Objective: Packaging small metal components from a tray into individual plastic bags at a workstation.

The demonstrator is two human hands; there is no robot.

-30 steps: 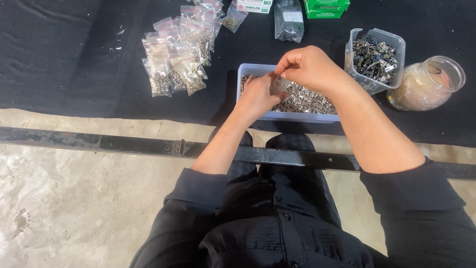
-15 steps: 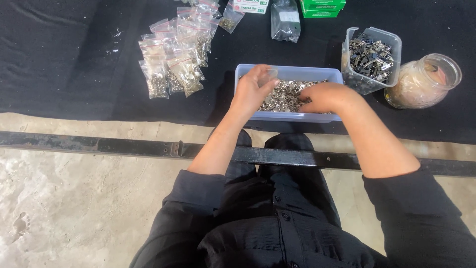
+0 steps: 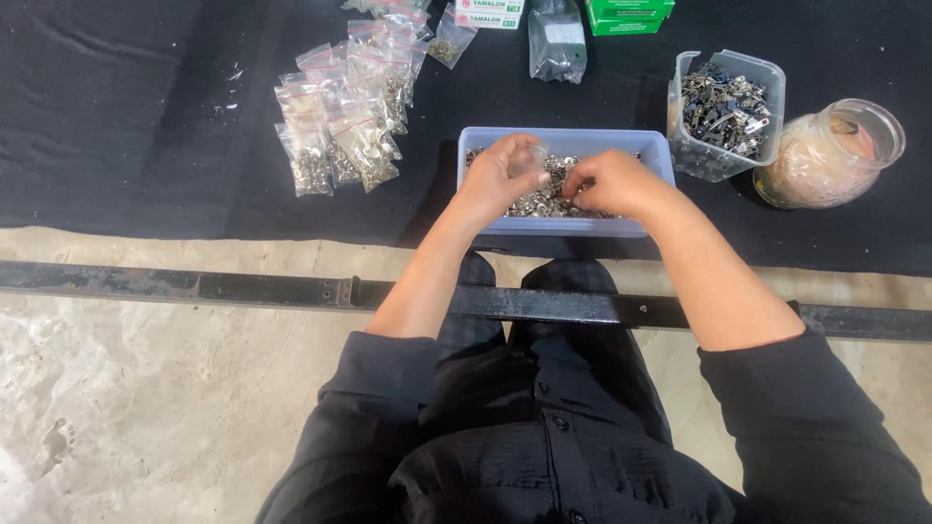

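Observation:
A pale blue plastic tray point(image 3: 563, 139) full of small silvery metal pieces point(image 3: 540, 203) sits on a black cloth in front of me. My left hand point(image 3: 497, 177) hovers over the tray's left half, its fingers closed on what looks like a small clear plastic bag point(image 3: 531, 155). My right hand point(image 3: 610, 182) rests in the middle of the tray, fingertips pinched down into the metal pieces. The two hands are almost touching.
Several small clear bags filled with metal pieces point(image 3: 342, 126) lie left of the tray. A clear tub of metal clips point(image 3: 723, 112) and a clear jar point(image 3: 830, 155) stand to the right. Green boxes point(image 3: 629, 14) and a dark bag point(image 3: 556, 41) lie behind. A metal rail point(image 3: 243, 288) crosses the concrete floor.
A second ago both hands were raised together above the tray. They dropped into the metal pieces, and now the left hand has lifted slightly while the right stays pinching in the tray.

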